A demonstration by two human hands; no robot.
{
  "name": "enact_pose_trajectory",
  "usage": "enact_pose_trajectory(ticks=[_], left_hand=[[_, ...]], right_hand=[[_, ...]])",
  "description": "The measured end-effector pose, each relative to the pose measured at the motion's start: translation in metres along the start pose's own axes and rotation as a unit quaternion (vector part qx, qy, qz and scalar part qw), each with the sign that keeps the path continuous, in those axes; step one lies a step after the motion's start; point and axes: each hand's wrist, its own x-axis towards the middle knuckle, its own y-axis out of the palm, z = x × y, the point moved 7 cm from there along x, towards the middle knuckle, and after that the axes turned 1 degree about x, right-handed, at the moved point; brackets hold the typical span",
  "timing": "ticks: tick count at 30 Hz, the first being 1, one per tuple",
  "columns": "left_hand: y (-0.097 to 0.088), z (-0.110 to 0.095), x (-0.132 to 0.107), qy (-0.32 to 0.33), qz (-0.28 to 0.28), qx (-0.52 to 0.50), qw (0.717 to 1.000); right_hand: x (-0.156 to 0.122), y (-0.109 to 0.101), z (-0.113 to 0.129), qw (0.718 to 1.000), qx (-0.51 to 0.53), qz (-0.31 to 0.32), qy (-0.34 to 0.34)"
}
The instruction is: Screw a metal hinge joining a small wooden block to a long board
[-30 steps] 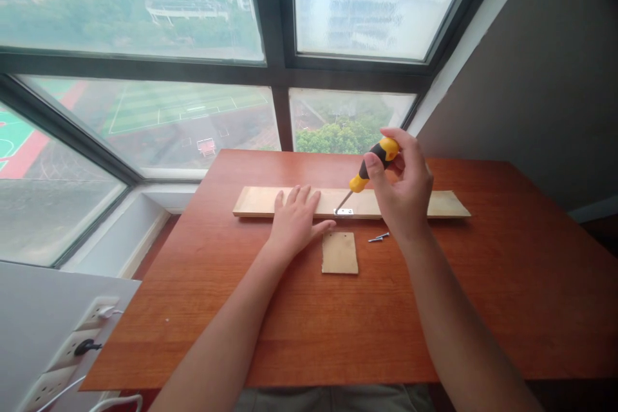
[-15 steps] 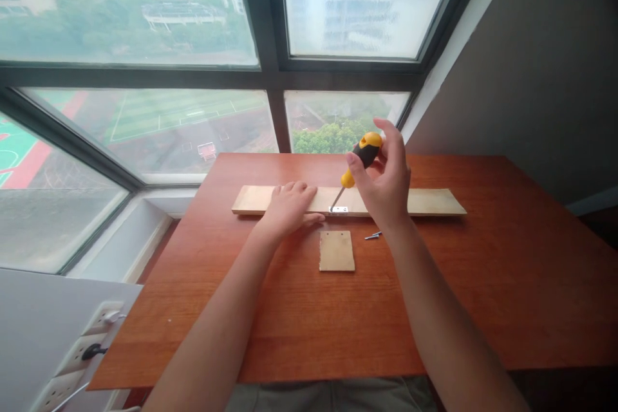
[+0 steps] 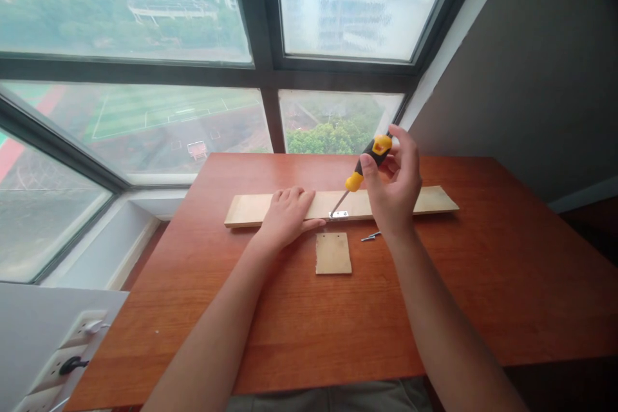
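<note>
A long pale wooden board (image 3: 425,199) lies across the table. My left hand (image 3: 287,215) holds it left of the middle, fingers over its top and thumb along the near edge. Between thumb and fingers of my right hand (image 3: 398,187) is a yellow and black screwdriver (image 3: 374,158), tilted, its handle up to the right. The screwdriver's tip meets the left end of a small metal plate (image 3: 340,214) at the board's near edge. Whether a screw sits under the tip is too small to tell.
On the brown table (image 3: 299,328), nearer to me, lies a small wooden piece (image 3: 333,254) with two holes. A few screws (image 3: 371,236) lie to its right, close to my right wrist. Windows (image 3: 183,116) rise behind the table, and wall sockets (image 3: 58,367) are at lower left.
The view has shifted slightly, and the board now appears a little tilted, its left end lower. The screwdriver leans further right with my right hand, its tip still at the metal plate.
</note>
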Motion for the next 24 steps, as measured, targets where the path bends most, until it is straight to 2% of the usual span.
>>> enact_pose_trajectory(ticks=[4, 10, 16, 20, 24], left_hand=[[0.001, 0.0, 0.002, 0.004, 0.002, -0.001, 1.0], [0.0, -0.002, 0.002, 0.008, 0.007, -0.001, 1.0], [-0.002, -0.002, 0.002, 0.012, 0.003, 0.004, 1.0], [-0.002, -0.003, 0.001, 0.026, 0.007, 0.005, 1.0], [-0.003, -0.004, 0.0, 0.028, 0.0, -0.002, 1.0]], right_hand=[[-0.002, 0.008, -0.004, 0.994, 0.09, 0.056, 0.018], [-0.005, 0.008, 0.011, 0.998, 0.001, 0.057, -0.006], [-0.007, 0.019, 0.018, 0.991, 0.063, 0.118, -0.007], [-0.005, 0.016, 0.016, 0.995, 0.013, 0.098, -0.003], [-0.007, 0.021, 0.015, 0.992, 0.039, 0.119, 0.011]])
